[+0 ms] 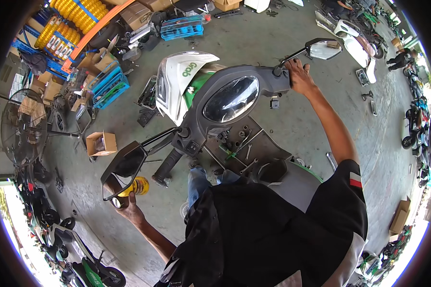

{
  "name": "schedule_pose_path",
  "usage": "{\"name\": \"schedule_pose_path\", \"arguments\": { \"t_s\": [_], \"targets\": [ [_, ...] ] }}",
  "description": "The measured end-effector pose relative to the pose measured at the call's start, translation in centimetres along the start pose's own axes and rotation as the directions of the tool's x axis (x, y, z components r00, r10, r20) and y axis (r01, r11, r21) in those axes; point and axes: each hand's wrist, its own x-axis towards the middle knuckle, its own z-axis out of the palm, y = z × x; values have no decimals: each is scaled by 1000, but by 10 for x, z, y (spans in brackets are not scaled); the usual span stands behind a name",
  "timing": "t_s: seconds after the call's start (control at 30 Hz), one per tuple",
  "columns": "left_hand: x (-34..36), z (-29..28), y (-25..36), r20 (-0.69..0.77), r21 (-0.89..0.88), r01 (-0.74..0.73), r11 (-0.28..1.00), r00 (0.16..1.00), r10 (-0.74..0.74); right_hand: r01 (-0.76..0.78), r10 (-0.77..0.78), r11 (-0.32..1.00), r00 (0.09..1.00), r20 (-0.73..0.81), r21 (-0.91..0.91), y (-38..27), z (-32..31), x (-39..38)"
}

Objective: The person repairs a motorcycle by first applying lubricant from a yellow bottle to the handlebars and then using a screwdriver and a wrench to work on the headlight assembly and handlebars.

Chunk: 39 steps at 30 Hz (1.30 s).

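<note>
I stand at a scooter with a white and green front panel (177, 86), a grey handlebar cover with an oval display (231, 98) and two mirrors on stalks. My left hand (129, 210) grips a yellow can (140, 185), partly hidden behind the left mirror (124, 170); the bare left handlebar grip (167, 167) is just to its right. My right hand (300, 76) is closed over the right end of the handlebar, below the right mirror (323, 49); the grip under it is hidden. Wrenches (248, 151) and other tools lie on the footboard.
A cardboard box (101, 143), standing fan (24, 126), blue crates (111, 88) and shelving with yellow coils are left and back. Scooters (96, 270) line both sides. Loose parts (366, 76) lie at back right, where another person (400, 60) is.
</note>
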Motion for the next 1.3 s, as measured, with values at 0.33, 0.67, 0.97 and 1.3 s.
{"name": "schedule_pose_path", "arguments": {
  "t_s": [0.33, 0.67, 0.97, 1.3],
  "targets": [
    [-3, -2, -7, -80, 49, -15, 999, 997, 19, 40, -34, 998, 995, -96, 57, -9, 1, -10],
    [-32, -15, -8, 60, -12, 108, 994, 992, -107, 89, -89, 996, 996, -3, -23, -10, -4, -2],
    [-41, 7, 16, 166, -67, 193, 979, 970, -180, 151, -150, 989, 983, -105, -3, 1, 12, 1],
    [-38, 20, 24, 192, -89, 228, 970, 959, -208, 78, -83, 996, 981, -174, -35, -15, -9, -12]
  ]
}}
